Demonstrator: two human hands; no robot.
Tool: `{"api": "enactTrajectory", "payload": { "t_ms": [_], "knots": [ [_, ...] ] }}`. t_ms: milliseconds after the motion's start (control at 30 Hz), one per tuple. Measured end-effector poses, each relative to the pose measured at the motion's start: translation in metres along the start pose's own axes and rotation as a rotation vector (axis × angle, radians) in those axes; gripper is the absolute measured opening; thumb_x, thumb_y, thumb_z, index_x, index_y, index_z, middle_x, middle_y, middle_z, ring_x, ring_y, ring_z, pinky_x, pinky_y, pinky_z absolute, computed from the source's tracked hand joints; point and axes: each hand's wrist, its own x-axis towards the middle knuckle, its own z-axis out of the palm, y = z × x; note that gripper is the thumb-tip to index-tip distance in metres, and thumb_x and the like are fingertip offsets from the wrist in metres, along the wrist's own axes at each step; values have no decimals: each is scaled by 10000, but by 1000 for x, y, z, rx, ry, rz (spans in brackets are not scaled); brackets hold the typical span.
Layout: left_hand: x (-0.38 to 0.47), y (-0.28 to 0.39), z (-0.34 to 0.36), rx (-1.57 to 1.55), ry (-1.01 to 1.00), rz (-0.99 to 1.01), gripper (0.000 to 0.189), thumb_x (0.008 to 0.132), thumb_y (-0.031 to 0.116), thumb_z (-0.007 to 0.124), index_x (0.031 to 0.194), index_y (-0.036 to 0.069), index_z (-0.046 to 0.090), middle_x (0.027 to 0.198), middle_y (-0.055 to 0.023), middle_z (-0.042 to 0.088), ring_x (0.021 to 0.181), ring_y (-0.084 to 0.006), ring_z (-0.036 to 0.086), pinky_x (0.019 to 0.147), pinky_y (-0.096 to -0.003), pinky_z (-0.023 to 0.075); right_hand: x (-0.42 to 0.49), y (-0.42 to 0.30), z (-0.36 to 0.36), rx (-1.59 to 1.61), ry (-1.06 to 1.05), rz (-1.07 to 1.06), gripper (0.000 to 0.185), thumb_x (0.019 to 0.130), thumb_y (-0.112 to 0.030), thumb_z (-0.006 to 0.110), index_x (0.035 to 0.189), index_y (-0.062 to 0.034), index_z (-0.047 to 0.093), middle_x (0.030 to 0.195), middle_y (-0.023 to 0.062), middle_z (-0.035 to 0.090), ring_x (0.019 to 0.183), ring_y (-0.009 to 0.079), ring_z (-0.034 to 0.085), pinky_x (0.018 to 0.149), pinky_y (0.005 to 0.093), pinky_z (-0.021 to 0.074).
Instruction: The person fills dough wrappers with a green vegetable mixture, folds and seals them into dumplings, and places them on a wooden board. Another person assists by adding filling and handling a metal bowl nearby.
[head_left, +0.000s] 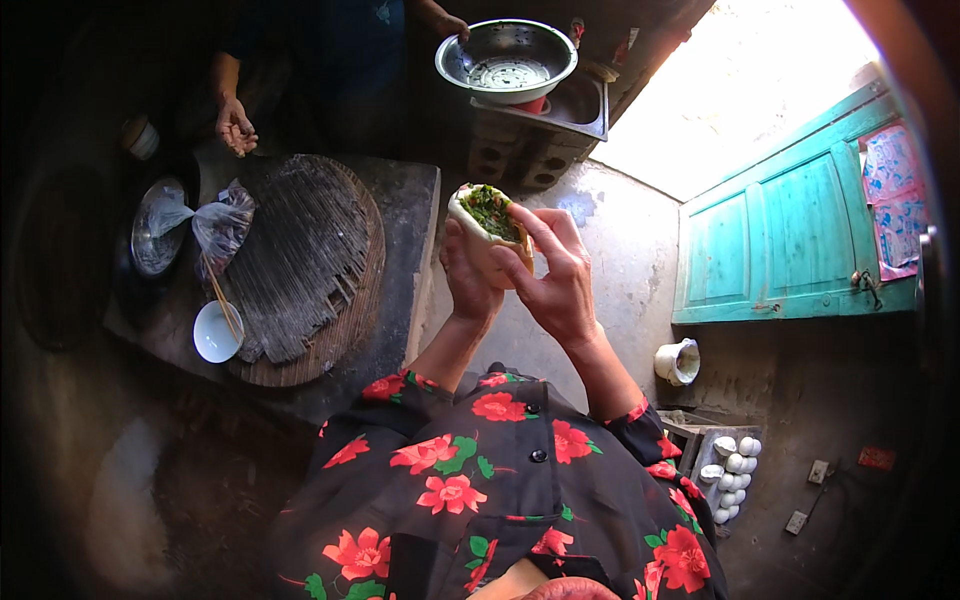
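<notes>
A split flatbread or bun stuffed with chopped greens and small reddish bits is held up in front of my chest. My left hand cups it from the left and below, its fingers partly hidden behind the bread. On the other side my right hand grips the right edge, thumb on the near face. The right fingertips rest beside the green filling at the open top. Some yellowish-brown crust shows under the right fingers.
A worn round slatted lid lies on the dark counter at left, with a plastic bag, chopsticks and a white bowl. Ahead, another person's hand holds a metal basin above a sink. A turquoise door stands right.
</notes>
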Motion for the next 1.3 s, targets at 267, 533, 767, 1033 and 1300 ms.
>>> {"api": "enactTrajectory", "payload": {
  "t_ms": [267, 533, 767, 1033, 1300],
  "knots": [
    [-1, -2, 0, -10, -26, 28, 516, 1072, 503, 492, 1367, 86, 572, 1251, -62, 665, 1128, -188, 672, 967, -351, 567, 10, -2, -6, -47, -95, -30, 538, 871, -301, 800, 1332, -70, 649, 1100, 137, 565, 997, 297, 613, 841, 414, 537],
    [0, -6, -9, -44, -66, 14, 508, 1089, 468, 472, 1402, 76, 551, 1277, -58, 647, 1158, -182, 654, 994, -345, 547, 14, -4, -8, -115, -146, -69, 549, 866, -277, 801, 1357, -82, 652, 1129, 127, 556, 943, 281, 621, 819, 395, 542],
    [1, -4, -8, -39, -104, 32, 531, 1097, 469, 446, 1434, 67, 525, 1324, -65, 620, 1175, -181, 646, 1019, -345, 530, 21, -8, -11, -137, -214, -85, 491, 887, -292, 782, 1339, -130, 679, 1139, 118, 544, 967, 281, 613, 829, 393, 534],
    [1, -4, -10, 14, -11, 32, 534, 1082, 485, 471, 1415, 72, 538, 1294, -60, 632, 1148, -173, 651, 988, -335, 543, 15, 2, -6, -115, -191, -126, 334, 941, -170, 730, 1272, -125, 729, 1080, 107, 562, 945, 259, 617, 802, 365, 534],
    [3, -6, -14, 11, 31, 11, 540, 1064, 509, 507, 1401, 90, 555, 1267, -41, 656, 1130, -170, 659, 954, -338, 563, 12, 2, 3, 148, -91, 72, 230, 920, -134, 756, 1138, -64, 773, 997, 116, 678, 906, 273, 681, 789, 369, 552]
  ]
}}
